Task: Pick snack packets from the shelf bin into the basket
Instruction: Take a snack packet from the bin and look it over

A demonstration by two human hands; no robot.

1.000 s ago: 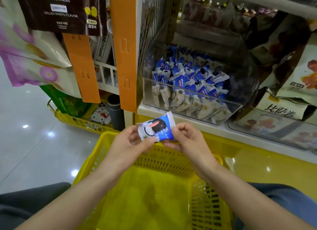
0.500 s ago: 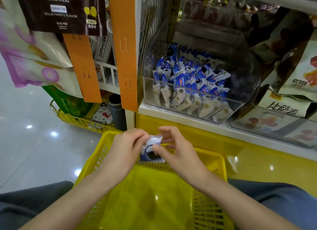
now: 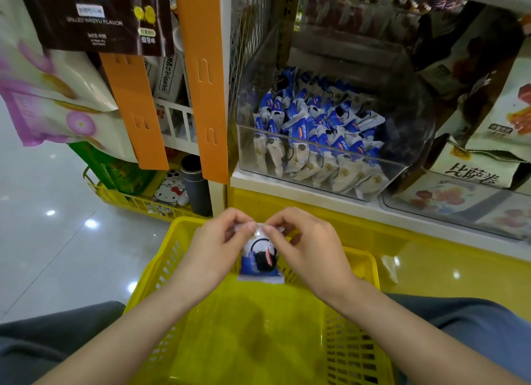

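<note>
Head view: shop aisle, looking down over two bare forearms toward a shelf front.
Left grip (image 3: 218,246): bare hand; thumb and forefinger pinch the top edge of the snack packet, the other fingers curled.
Right grip (image 3: 304,246): bare hand; thumb and forefinger pinch the same top edge just beside the left, the fingertips of the two nearly meeting.
Snack packet (image 3: 260,259): one item, white and blue with a round black print. It hangs upright from both grips over the far end of the basket. Whether it touches the far wall cannot be told.
Basket (image 3: 161,272): yellow slatted plastic, below the hands, its far wall near the yellow shelf base.
Shelf bin (image 3: 411,106): clear plastic, open on top, standing on the white shelf ledge (image 3: 287,196), up and to the right of the hands.
Binned packets (image 3: 316,132): many, blue and white, piled loosely, of the same print as the held one.
Orange strips (image 3: 205,83): two, hanging left of the bin.
Potato-sticks bag (image 3: 97,14): dark, upper left, printed POTATO STICKS.
Second basket (image 3: 129,202): yellow, on the floor at left, with a dark cylinder (image 3: 195,189) standing in it.
Boxed goods (image 3: 477,172): pale packs with printed characters, right of the bin.
Trousers (image 3: 43,344): grey, at both lower corners.
Floor (image 3: 43,255): pale glossy tiles with light spots.
</note>
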